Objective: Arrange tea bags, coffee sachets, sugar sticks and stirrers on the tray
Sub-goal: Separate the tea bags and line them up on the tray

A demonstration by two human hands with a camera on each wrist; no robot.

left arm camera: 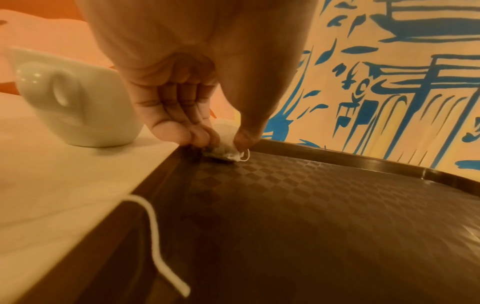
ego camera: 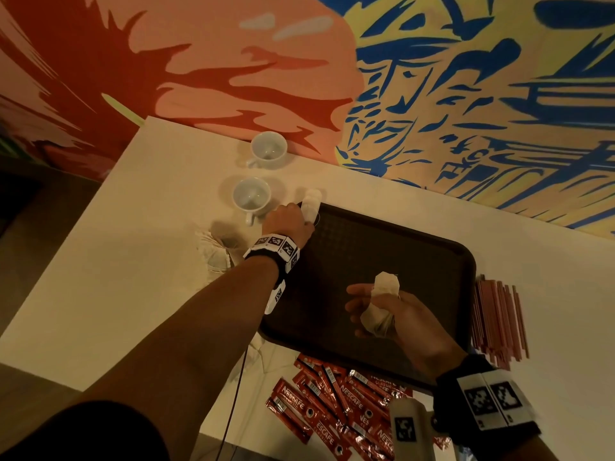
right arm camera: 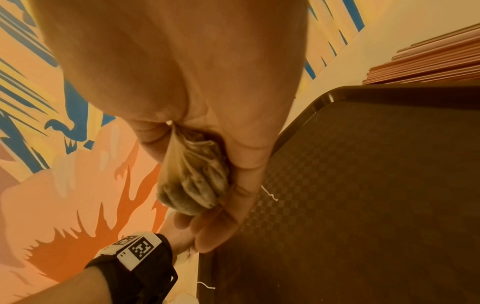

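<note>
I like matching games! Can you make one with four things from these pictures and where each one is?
Things:
1. stirrers
2. coffee sachets
3. cups
4. tea bags in the right hand

Places:
A. above the tray's middle
B. on the table, right of the tray
C. on the table, near edge of the tray
D. on the table, beyond the tray's far left corner

Pairs: 1-B, 2-C, 3-D, 4-A

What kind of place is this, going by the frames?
Likely a cafe or hotel refreshment corner, though that's a guess: a bold painted mural behind a white counter, two white cups, a brown serving tray, and piles of coffee sachets and stirrers.
</note>
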